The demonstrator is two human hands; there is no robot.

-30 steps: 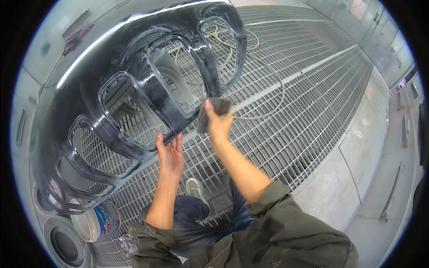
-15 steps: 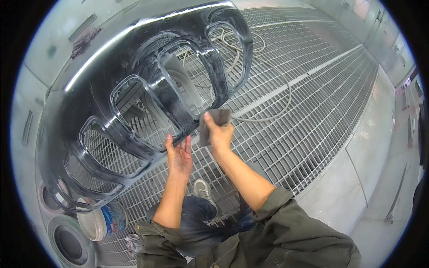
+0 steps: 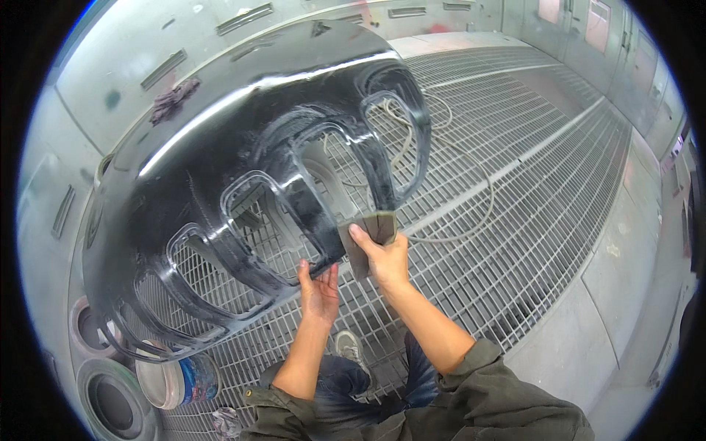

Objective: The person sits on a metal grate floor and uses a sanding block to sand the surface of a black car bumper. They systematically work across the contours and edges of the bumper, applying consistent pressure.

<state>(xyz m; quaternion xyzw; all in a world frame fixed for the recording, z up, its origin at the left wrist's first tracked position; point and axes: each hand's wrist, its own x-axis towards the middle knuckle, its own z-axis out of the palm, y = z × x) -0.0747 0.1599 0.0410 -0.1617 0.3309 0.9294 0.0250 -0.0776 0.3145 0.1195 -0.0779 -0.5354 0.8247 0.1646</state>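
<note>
While the panel [image 3: 257, 158] sits ahead of the person, its lower rim is at the left hand's [image 3: 320, 295] fingertips, though whether these clamp it cannot be told; with no support visible there, uneven pressure could rock it. The right hand [image 3: 390, 262] is closed around the pad [image 3: 356, 259], near the same rim; a tilted pad edge could gouge the narrow bars, or a loosened hold could drop it onto the grating [image 3: 515, 195].

left hand [image 3: 318, 295] at black panel [image 3: 243, 147] | right hand [image 3: 388, 261] gripping grey pad [image 3: 379, 224]
</note>
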